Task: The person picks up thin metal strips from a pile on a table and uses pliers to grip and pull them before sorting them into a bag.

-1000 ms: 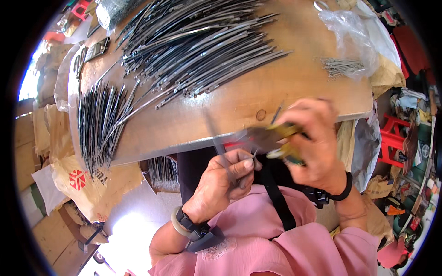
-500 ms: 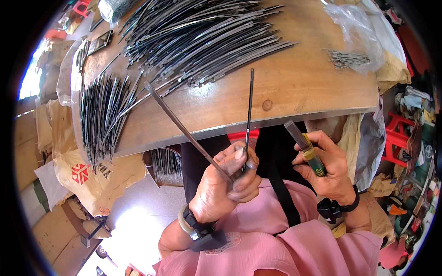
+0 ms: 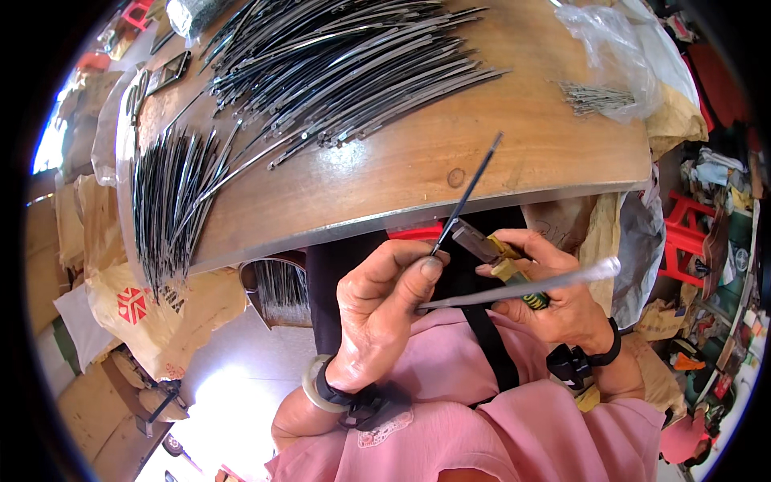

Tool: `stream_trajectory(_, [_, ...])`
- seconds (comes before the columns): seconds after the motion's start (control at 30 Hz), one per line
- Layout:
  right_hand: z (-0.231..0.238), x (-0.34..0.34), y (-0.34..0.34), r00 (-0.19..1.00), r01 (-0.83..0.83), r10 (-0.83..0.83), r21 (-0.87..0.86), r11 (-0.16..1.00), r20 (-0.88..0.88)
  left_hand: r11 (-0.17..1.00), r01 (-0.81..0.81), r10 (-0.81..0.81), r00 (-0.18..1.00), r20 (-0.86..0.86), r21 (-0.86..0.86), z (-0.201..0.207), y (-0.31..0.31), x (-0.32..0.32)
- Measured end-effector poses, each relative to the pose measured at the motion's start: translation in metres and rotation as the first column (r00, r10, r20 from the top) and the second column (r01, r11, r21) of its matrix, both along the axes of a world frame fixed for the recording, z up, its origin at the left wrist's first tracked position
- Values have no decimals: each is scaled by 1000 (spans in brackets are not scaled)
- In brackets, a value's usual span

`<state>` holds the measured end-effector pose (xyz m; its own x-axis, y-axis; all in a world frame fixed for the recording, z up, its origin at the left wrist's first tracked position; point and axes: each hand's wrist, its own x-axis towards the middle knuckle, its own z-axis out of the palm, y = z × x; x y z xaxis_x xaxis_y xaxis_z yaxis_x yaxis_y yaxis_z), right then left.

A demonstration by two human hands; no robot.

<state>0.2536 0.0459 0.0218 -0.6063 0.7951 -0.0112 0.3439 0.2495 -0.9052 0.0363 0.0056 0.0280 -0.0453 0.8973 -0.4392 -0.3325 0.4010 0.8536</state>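
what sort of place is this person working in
Probably a small workshop: a big pile of thin dark strips lies on a wooden table, a smaller bunch lies left of the pile, and the right hand holds pliers.

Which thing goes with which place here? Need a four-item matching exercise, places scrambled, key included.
Things
1. Metal pliers with yellow-and-green handles
2. Thin, straight black rod
3. Crumpled clear plastic bag
4. Brown paper with a red emblem

Places
A. Toward the far right of the brown wooden table
B. Pinched in the left hand
C. By the table's near left corner
D. Held in the right hand

Pairs: 1-D, 2-B, 3-A, 4-C
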Motion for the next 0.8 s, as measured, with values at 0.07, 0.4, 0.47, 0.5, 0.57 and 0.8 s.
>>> stream_trajectory(0.07, [-3,-2,2,998,-67,67,10,998,5,997,56,-56,998,-10,44,-2,0,-7])
stream_trajectory(0.4, [-9,-26,11,946,-266,243,89,960,213,999,47,-45,996,-81,25,-22,-8,-27])
stream_trajectory(0.47, [-4,-31,17,944,-282,265,63,957,199,997,78,-74,989,-125,22,-19,-6,-33])
stream_trajectory(0.5, [-1,-34,19,940,-292,273,70,954,206,998,53,-49,993,-109,27,-18,-6,-34])
stream_trajectory(0.57, [5,-38,26,935,-318,294,103,942,198,999,6,-3,997,-77,36,-18,-7,-35])
stream_trajectory(0.8, [1,-52,17,915,-358,306,180,916,263,996,80,-82,994,-69,-27,-10,-21,-53])
